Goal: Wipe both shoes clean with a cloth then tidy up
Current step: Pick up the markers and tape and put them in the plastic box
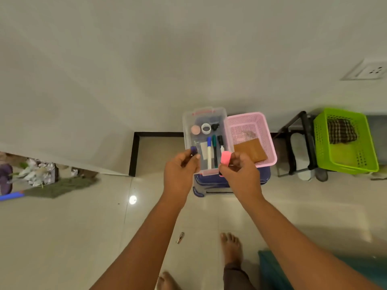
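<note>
Left hand (pixel 181 169) pinches blue piece (pixel 194 151), right hand (pixel 239 174) pinches pink piece (pixel 225 158); checked cloth (pixel 341 131), right of frame, likely soft, light: grab mid-fold.

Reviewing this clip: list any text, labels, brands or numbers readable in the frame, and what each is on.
No text can be read in this frame.
Red marking on the far rim of the clear box: too blurred to read.
Marker pens in the box: print too small.
Pink piece in the right hand, blue piece in the left hand: no print seen.
Wall socket: no lettering seen.
</note>
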